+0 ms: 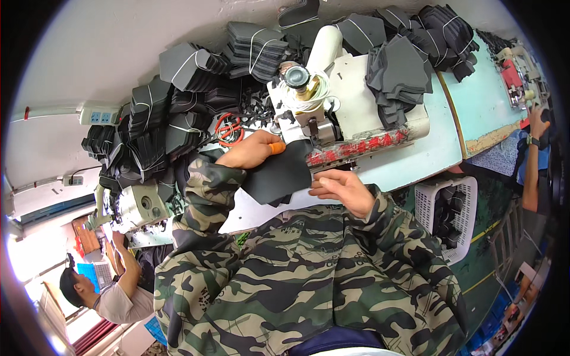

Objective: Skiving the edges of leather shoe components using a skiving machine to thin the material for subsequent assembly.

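A flat black sheet piece (278,178) with curved edges lies at the front of a cream-coloured machine (356,77), its far edge by the machine's metal working head (320,132). My left hand (248,152), an orange cover on one finger, grips the piece at its upper left; the fingers beneath are hidden. Close to the right edge of the piece is my right hand (345,191), its fingers stretched out side by side; whether the fingertips touch the piece I cannot tell. Both my arms wear camouflage sleeves.
Bundles of black cut pieces (255,50) tied with bands line the back of the white table (249,215). Loose pieces (399,77) lie on the machine. Red-handled scissors (228,130) rest left of it. A white basket (469,219) stands at right. Co-workers (122,296) sit at both sides.
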### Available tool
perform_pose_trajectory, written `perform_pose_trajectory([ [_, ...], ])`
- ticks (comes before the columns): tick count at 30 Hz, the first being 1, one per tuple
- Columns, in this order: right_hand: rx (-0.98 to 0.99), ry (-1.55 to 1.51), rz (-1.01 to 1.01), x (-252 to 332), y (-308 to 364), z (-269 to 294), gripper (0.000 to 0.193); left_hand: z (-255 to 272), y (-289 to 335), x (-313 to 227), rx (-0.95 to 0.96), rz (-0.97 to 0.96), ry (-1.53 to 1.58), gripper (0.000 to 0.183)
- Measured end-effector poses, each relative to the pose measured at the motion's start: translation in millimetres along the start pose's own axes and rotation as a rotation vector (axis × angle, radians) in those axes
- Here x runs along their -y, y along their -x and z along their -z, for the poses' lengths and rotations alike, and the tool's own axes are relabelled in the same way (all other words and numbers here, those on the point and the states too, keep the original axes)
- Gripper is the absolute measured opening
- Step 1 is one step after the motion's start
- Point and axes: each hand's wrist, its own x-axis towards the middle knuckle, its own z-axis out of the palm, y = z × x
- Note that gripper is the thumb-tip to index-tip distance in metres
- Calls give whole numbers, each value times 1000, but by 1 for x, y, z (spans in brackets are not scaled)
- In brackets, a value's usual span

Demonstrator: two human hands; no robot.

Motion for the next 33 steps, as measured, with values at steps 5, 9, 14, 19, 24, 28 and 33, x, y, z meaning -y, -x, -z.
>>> perform_pose_trajectory([
  [5,113,-165,13,-5,-9,-7,37,-8,-10,-11,-122,-65,-160,27],
  [9,-100,-236,92,0,-1,13,32,-19,-39,-26,-216,-241,-303,27],
  [14,-309,591,509,38,-9,28,29,-33,-29,-24,-274,-200,-223,24],
  [19,-576,1509,1246,175,29,71,42,-34,-2,66,-602,83,-824,30],
  [24,-785,1881,968,156,8,134,45,-52,8,144,-329,176,-828,49],
  [28,-583,1391,934,110,8,50,32,-50,9,140,-312,173,-831,42],
  [33,-282,1485,376,125,-75,16,36,-54,6,121,-363,7,-910,36],
])
